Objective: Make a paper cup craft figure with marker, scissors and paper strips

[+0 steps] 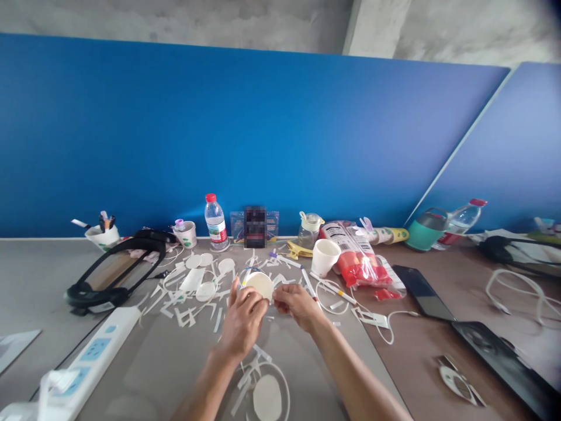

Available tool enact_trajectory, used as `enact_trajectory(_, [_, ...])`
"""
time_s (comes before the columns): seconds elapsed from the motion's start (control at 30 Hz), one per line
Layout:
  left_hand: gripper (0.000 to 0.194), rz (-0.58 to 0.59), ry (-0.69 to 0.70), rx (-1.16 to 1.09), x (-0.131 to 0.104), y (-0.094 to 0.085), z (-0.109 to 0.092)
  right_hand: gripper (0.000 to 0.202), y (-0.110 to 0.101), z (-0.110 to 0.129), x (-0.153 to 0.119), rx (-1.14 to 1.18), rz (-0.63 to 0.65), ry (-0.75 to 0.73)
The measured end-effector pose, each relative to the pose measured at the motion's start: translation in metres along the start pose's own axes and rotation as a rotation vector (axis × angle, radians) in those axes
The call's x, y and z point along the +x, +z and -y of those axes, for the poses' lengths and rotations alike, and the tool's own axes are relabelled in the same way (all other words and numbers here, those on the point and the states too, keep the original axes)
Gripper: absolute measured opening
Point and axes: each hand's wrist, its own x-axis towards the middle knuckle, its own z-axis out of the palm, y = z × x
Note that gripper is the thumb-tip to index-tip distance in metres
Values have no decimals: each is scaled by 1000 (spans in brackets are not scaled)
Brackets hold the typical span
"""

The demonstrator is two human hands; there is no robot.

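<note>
My left hand [246, 313] is closed, its fingers curled over the lower left edge of a round white paper piece [260, 284]. I cannot tell if that piece is a flat disc or part of a paper cup. My right hand [294, 302] is pinched at the disc's right edge; anything between its fingertips is hidden. Around both hands lie cut white paper strips [187, 316] and loose paper discs [205, 290]. Another paper disc [267, 397] and a paper ring rest on the table below my forearms. A white paper cup [325, 258] stands to the right.
A water bottle [216, 225], a small glass jar [309, 231] and a red-and-clear plastic package [357, 257] line the back by the blue partition [263, 128]. A power strip [99, 356] and a black headset [116, 272] are at left. Phones [423, 292] lie at right.
</note>
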Motion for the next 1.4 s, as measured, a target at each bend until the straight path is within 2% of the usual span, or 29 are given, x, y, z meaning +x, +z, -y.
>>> enact_trajectory(0.17, [26, -22, -14, 1, 0, 0, 0, 15, -2, 0, 1, 38, 37, 5])
enact_trajectory(0.33, [28, -62, -24, -32, -2, 4, 3, 26, -7, 2, 2, 166, 118, 70])
enact_trajectory(0.5, [22, -125, -89, -93, -4, 9, 6, 29, -6, 0, 3, 277, 163, 136])
enact_trajectory(0.7, [18, -165, -212, -207, -4, 10, 8, 22, -1, -4, 5, 198, 83, 118])
enact_trajectory(0.83, [15, -211, -317, -309, -2, 9, 12, 25, -4, -6, 8, 78, -91, 25])
enact_trajectory(0.9, [14, -233, -355, -352, -1, 8, 13, 26, -6, -5, 7, -17, -239, -97])
enact_trajectory(1.0, [14, -256, -387, -387, -1, 8, 14, 10, -4, -4, 1, -339, -486, -538])
enact_trajectory(1.03, [14, -254, -395, -396, -1, 9, 14, 11, -2, -3, -2, -460, -516, -705])
enact_trajectory(1.1, [15, -229, -411, -421, -1, 9, 14, 20, 3, -3, -7, -614, -467, -934])
enact_trajectory(1.2, [14, -176, -426, -466, -1, 9, 14, 22, 9, -5, -11, -676, -371, -1061])
enact_trajectory(1.4, [13, -146, -414, -507, -1, 10, 12, 18, 12, -6, -12, -737, -354, -1096])
